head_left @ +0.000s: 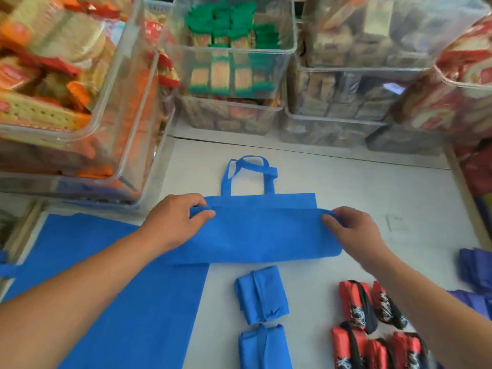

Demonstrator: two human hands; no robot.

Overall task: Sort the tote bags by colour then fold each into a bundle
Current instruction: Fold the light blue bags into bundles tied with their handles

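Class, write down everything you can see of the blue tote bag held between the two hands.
The blue tote bag lies flat on the grey table, its handles pointing away. It looks like thin non-woven fabric. Its lower part is folded up into a wide band; the left hand and right hand pinch that band's upper corners.

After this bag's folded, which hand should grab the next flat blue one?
Probably the left hand: the flat blue fabric tote bag lies beneath its forearm. The right hand pinches the far end of the half-folded blue bag.
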